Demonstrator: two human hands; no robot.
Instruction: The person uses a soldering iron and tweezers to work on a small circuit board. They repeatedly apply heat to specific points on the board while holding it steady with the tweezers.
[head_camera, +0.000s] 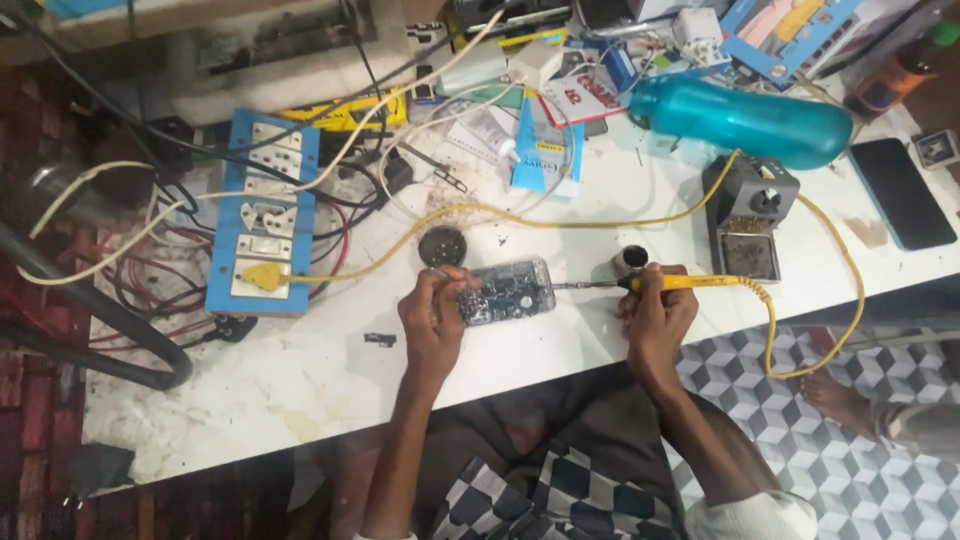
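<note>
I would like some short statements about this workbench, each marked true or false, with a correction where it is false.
1. The right hand holds a soldering iron with a yellow handle. True.
2. The left hand rests at the left end of a circuit board in a clear case. True.
3. The teal bottle stands upright on the table. False: it lies on its side.
4. The iron's yellow cord runs to a plug in the blue switch board. True.
5. The dark phone lies to the left of the switch board. False: it lies at the far right of the table.
</note>
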